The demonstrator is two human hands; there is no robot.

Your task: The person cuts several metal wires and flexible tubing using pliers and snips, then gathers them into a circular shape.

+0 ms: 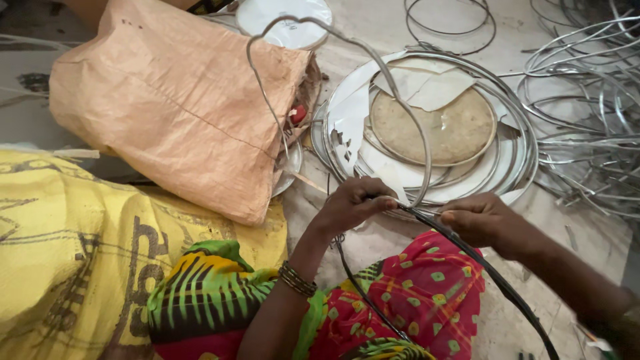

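black tubing (490, 270) on wire ring (347, 87), pinched by left hand (350, 203) and right hand (483, 220).

Your floor (373, 27) is pale and dusty — round metal trays (513, 157) lie stacked on it. Left of them sits an orange sack (173, 100); right — loose wire rings (587, 113).

Far left: tan woven sack (173, 100) lying on yellow printed woven sack (60, 253). Far centre: stacked round metal plates (517, 157) with torn white paper (427, 83). Right: tangled bare metal wire rings (587, 113).
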